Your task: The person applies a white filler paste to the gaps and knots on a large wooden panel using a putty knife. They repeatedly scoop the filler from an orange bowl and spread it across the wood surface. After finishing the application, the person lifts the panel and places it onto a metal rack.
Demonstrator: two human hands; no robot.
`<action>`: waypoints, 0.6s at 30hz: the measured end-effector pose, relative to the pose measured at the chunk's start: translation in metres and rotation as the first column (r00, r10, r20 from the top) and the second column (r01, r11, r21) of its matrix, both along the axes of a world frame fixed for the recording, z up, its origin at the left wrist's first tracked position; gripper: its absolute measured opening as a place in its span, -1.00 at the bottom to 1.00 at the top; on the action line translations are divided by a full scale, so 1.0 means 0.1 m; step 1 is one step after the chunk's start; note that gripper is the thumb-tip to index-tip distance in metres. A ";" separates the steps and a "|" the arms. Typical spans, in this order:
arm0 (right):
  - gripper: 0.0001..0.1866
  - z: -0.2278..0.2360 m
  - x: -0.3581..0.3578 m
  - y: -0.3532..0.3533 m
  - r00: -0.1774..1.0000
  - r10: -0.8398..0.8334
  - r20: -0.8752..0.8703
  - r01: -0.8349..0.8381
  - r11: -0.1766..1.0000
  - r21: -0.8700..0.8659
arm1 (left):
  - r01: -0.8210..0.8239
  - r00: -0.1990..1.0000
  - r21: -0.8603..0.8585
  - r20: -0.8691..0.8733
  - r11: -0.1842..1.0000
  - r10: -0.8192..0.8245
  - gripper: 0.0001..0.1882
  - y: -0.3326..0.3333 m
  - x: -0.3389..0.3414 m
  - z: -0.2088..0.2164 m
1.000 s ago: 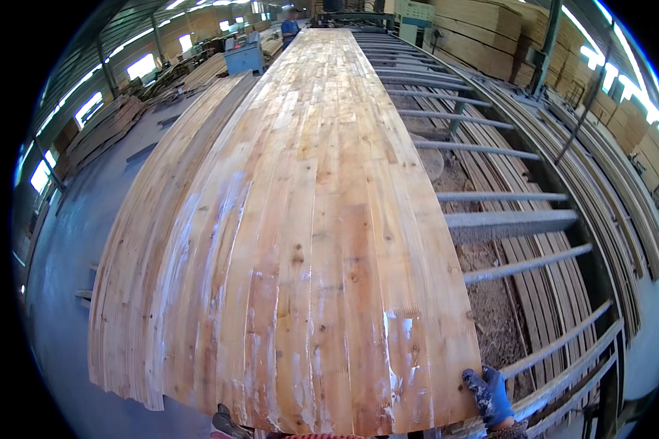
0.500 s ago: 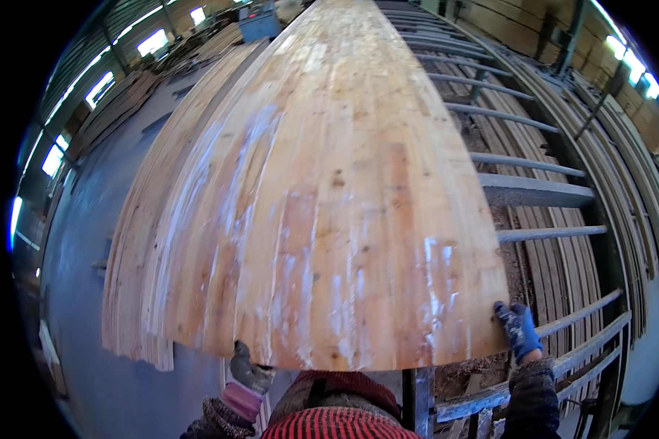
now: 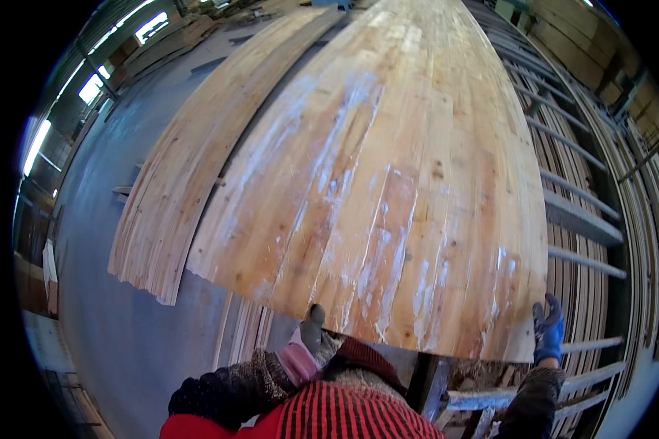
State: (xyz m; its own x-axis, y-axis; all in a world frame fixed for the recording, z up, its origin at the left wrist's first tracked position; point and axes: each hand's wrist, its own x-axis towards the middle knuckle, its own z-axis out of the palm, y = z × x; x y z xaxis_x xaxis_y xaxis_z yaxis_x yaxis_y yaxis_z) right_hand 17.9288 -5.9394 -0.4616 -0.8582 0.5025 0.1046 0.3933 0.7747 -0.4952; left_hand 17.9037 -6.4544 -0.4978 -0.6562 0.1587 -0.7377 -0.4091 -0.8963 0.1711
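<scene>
A long, wide wooden panel [image 3: 447, 219] of glued strips stretches away from me, with whitish glue streaks along its joints. My left hand [image 3: 316, 335], in a grey glove, is closed on its near end, thumb on top and the other fingers hidden underneath. At the near right corner, my right hand [image 3: 549, 329] in a blue glove holds the side edge; its thumb lies by the top face and its fingers point away along the edge. A narrower wooden panel [image 3: 190, 168] with a ragged near end lies to the left, separated by a dark gap.
On the right runs a metal rack with crossbars [image 3: 582, 217], with long boards [image 3: 575, 293] below it. More lumber [image 3: 641, 219] lies beyond its rail. Thin strips [image 3: 245, 329] stand out beneath the panel's near end. Grey floor [image 3: 102, 241] extends on the left.
The wide panel has shifted right, away from the narrower one, and the gap between them has widened. Both hands have moved with it, while my view has turned left and downward.
</scene>
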 end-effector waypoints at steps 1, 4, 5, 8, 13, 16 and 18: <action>-0.51 -0.11 -0.05 0.05 0.994 -0.102 -0.039 0.099 0.991 -0.088 | 0.015 1.000 -0.041 -0.014 0.999 -0.016 -0.56 0.00 -0.03 0.08; -0.52 -0.61 0.15 0.50 0.945 -0.325 0.043 0.324 0.907 -0.269 | 0.035 0.999 -0.118 0.015 0.992 -0.033 -0.54 0.07 -0.02 0.06; -0.52 -0.61 0.13 0.50 0.939 -0.326 0.108 0.340 0.843 -0.417 | 0.018 0.999 -0.149 0.033 0.989 -0.013 -0.55 0.07 -0.01 0.01; -0.52 -0.63 0.17 0.55 0.941 -0.296 0.163 0.335 0.757 -0.561 | 0.041 0.998 -0.190 0.044 0.981 -0.033 -0.59 0.01 -0.01 -0.10; -0.54 -0.37 0.03 0.24 0.946 -0.318 0.062 0.293 0.761 -0.579 | 0.031 0.999 -0.224 0.020 0.974 -0.028 -0.56 -0.13 0.00 -0.21; -0.57 -0.28 0.04 0.29 0.944 -0.320 0.077 0.304 0.758 -0.578 | 0.002 1.000 -0.261 0.021 0.965 0.003 -0.55 -0.01 0.01 0.09; -0.59 -0.31 0.07 0.54 0.919 -0.369 0.139 0.388 0.786 -0.481 | 0.100 0.995 -0.069 -0.012 0.993 -0.101 -0.54 -0.01 0.04 0.11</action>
State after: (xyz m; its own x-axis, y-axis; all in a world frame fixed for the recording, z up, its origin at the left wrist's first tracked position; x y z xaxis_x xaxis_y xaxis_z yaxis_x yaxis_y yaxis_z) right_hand 17.9361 -5.8850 -0.4928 -0.5866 0.7633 -0.2709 0.6285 0.2180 -0.7466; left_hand 17.9077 -6.4558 -0.4863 -0.6511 0.1745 -0.7387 -0.4933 -0.8369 0.2372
